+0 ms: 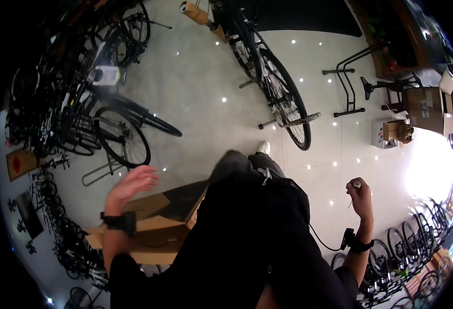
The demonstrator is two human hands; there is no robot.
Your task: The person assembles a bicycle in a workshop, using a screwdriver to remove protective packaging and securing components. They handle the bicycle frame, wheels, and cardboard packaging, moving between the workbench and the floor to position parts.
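Note:
My left hand (133, 183) is held out with its fingers stretched and loosely apart, nothing in it. It is slightly blurred, above an open cardboard box (157, 256) and near the wheel of a black bicycle (122, 136). My right hand (361, 198) is closed around what looks like a screwdriver (357, 185). The round end of its handle shows on top, and a thin shaft points down below the fingers. Ahead of me a bicycle (283, 95) with a brown grip stands on the floor, apart from both hands.
Several bicycles crowd the left side. A black floor stand (347, 85) is at the right, near a large cardboard box (426, 109) and a small white box (383, 134). More bicycles line the lower right. Glossy pale tiles (200, 98) form the floor.

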